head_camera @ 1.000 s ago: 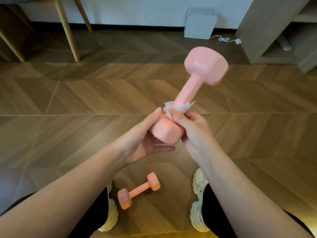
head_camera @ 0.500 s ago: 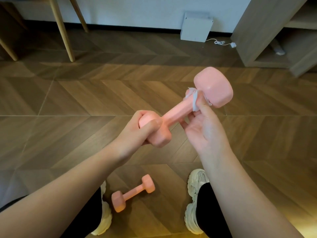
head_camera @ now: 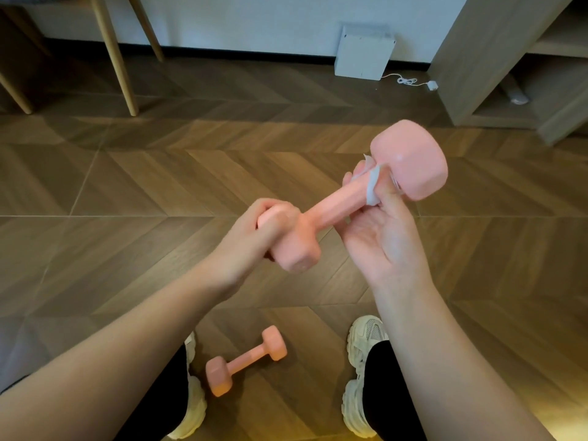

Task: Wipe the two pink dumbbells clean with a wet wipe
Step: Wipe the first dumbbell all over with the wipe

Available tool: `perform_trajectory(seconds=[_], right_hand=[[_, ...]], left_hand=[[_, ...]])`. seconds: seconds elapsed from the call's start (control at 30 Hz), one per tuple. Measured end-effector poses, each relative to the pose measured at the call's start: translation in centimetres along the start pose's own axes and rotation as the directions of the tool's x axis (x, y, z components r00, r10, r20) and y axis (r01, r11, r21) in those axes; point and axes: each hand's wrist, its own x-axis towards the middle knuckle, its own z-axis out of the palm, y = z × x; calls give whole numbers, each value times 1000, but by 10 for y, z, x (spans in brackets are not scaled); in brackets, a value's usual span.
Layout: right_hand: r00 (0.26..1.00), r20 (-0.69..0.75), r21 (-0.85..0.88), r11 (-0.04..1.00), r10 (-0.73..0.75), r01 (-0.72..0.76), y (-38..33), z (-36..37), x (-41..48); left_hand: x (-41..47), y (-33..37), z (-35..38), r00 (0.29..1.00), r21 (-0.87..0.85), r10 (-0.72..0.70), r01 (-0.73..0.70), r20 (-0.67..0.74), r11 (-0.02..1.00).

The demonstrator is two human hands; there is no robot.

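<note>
left grip [head_camera: 254,238] on dumbbell [head_camera: 334,205] head, wipe [head_camera: 372,187] in right grip [head_camera: 383,238]

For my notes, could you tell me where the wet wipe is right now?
In the head view the wet wipe sits right of centre, wrapped round the handle of the held dumbbell beside its far head, pinched by the right hand.

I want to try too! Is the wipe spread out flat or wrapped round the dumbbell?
Wrapped. The wet wipe curls round the handle of the held dumbbell, beside its far head, pinched by the right hand.
</note>
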Motion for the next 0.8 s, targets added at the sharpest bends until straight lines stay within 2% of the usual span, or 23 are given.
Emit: perform_trajectory(seconds=[0.07, 0.1, 0.13, 0.27, 0.4, 0.47, 0.63, 0.7, 0.8], right_hand=[[999, 41, -10, 1000, -6, 6, -2, -2, 1], [999, 48, -22, 1000, -9, 10, -3, -2, 0], [999, 51, -43, 999, -11, 13, -4, -2, 0], [997, -11, -136, 988, -80, 78, -7, 0, 0], [993, -49, -146, 984, -108, 100, -5, 0, 0], [994, -14, -101, 989, -107, 105, -5, -1, 1], [996, 62, -49, 996, -70, 73, -1, -6, -2], [997, 39, -49, 996, -72, 74, 0, -6, -1], [996, 15, -18, 996, -85, 85, -1, -4, 0]], left_hand=[[-4, 6, 0, 970, -247, -220, 240, 107, 939], [-6, 9, 0, 942, -327, -291, 331, 166, 885], [-7, 7, -2, 931, -372, -302, 360, 207, 855], [-9, -3, -2, 963, -446, -103, 208, 249, 870], [-7, -5, -2, 988, -328, -21, 70, 150, 942], [-6, -2, -2, 980, -317, -63, 121, 188, 941], [-12, 5, 3, 905, -301, -284, 379, 316, 875], [-13, 4, 5, 914, -402, -254, 371, 315, 837], [-10, -3, 4, 964, -502, -130, 234, 233, 833]])
